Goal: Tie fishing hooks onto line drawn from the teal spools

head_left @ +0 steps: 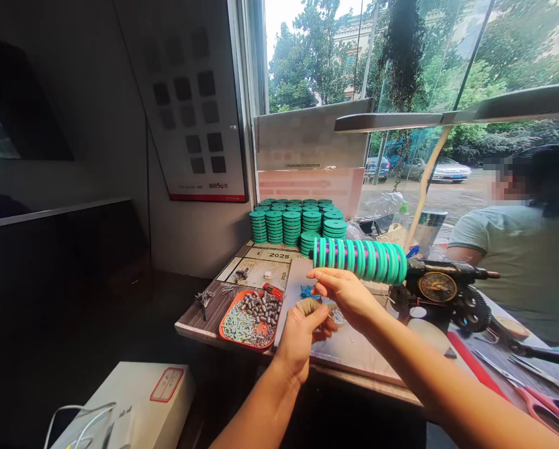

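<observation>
A row of green spools (360, 258) with pink line sits on the spindle of a black winding machine (443, 293). My right hand (342, 291) is just below the row's left end, fingers pinched together as if on a fine line that I cannot make out. My left hand (302, 330) is curled below and to its left, fingertips close to the right hand, holding something small that is hidden by the fingers. Both hands hover over a pale mat (354, 352) on the table.
Stacks of green spools (298, 221) stand at the back of the table. An orange tray (252, 319) of small metal and pale parts lies at the front left. Red-handled scissors (548, 405) lie at right. Another person (527, 249) sits opposite. A white box (139, 399) sits below.
</observation>
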Tool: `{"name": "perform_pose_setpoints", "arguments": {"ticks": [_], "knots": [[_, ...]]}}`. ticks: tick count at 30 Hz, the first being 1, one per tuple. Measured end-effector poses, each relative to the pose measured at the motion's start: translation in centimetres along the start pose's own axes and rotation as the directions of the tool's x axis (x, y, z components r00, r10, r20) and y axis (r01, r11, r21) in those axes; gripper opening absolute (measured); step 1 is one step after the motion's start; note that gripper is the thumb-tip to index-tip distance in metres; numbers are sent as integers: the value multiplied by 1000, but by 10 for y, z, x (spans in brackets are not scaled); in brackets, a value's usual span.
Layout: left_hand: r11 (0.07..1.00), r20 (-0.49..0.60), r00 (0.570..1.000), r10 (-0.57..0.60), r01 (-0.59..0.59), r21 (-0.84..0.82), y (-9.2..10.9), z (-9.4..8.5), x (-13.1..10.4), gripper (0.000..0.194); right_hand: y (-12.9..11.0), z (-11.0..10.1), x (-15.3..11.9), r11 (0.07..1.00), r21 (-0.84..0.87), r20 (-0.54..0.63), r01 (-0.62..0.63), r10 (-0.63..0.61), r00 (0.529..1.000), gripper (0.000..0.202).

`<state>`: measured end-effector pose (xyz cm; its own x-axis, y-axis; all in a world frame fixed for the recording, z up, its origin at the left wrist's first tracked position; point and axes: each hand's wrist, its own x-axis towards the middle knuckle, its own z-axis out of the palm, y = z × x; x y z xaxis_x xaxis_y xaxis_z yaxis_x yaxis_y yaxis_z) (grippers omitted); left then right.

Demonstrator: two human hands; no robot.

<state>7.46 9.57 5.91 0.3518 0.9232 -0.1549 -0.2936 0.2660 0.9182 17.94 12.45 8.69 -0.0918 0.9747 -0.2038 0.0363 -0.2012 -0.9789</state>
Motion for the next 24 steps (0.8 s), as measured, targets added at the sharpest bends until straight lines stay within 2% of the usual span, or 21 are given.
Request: {"name": "perform_pose_setpoints", "arguments": {"ticks": [4, 10, 18, 24], "knots": [[993, 19, 995, -99, 100, -57, -10, -8, -16, 21, -1, 2, 0, 1000, 16, 1, -17, 17, 1000, 98], [961, 39, 972, -231, 234, -147, -16, -15, -28, 20, 1, 1, -1, 999, 14, 20, -43, 42, 999, 89], [931, 40, 953, -300, 302, -207, -23, -16, -39, 18, -2, 1, -2, 999, -11, 17, -51, 51, 999, 83], [924, 27, 949, -315, 314, -218, -27, -18, -43, 18, 1, 1, -2, 998, -28, 24, -58, 58, 998, 87]]}}
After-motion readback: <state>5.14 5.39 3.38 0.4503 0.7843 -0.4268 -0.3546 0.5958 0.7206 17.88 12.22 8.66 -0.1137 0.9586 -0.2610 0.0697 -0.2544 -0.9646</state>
